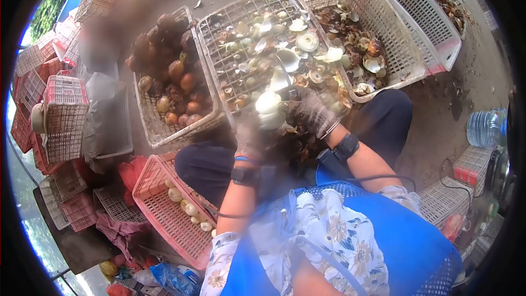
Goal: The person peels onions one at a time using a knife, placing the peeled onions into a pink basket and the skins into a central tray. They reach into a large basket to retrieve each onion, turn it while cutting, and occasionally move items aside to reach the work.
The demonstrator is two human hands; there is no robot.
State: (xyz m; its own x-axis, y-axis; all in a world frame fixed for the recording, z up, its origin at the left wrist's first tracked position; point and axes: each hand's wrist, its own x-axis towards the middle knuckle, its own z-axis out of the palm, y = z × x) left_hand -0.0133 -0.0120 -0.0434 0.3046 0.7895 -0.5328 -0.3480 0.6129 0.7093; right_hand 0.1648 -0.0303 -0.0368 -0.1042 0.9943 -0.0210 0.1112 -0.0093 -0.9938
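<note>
My left hand (251,136), in a knitted work glove, is closed around a peeled white onion (268,104). A blurry patch on the lens hides part of its fingers. Just to the right, my right hand (313,111), also gloved, grips a knife (288,92) by its dark handle, and the thin blade points up and away beside the onion. Beneath and beyond both hands lies an upturned lattice crate (210,44) strewn with onion skins, cut ends and pieces (307,41).
At the left stands a crate (143,123) of unpeeled brown onions (188,82). A pink crate (145,186) beside my left leg holds peeled onions (190,209). A white crate (402,44) of peelings is at the upper right. Stacked crates (66,98) line the far left; a water bottle (485,129) lies right.
</note>
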